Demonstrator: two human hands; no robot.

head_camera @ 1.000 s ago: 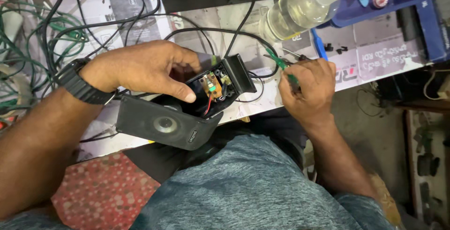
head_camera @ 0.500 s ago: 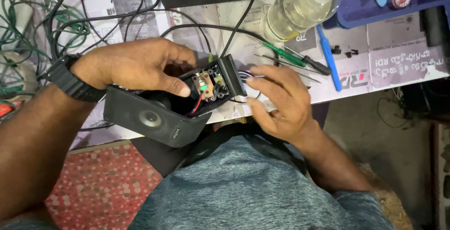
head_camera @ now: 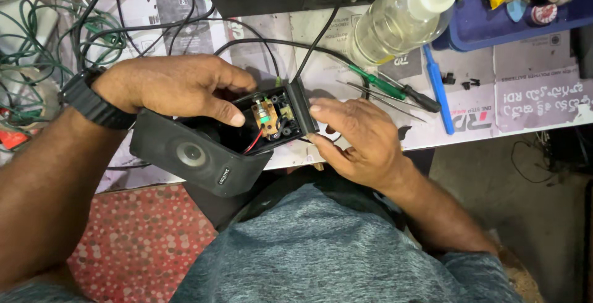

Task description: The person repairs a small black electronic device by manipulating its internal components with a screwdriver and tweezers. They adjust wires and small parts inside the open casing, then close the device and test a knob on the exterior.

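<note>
black speaker (head_camera: 204,155), casing opened, small circuit board (head_camera: 267,117) and red wire showing, overhanging the near edge of the desk (head_camera: 525,102). left hand (head_camera: 176,87) gripping the speaker from above, thumb resting at the opening. right hand (head_camera: 355,139) clasping the loose back panel (head_camera: 302,108), fingers curled round it. green-handled screwdriver (head_camera: 383,84) and blue tool (head_camera: 437,87) lying just beyond, clear bottle (head_camera: 401,16) toward the far edge.
</note>
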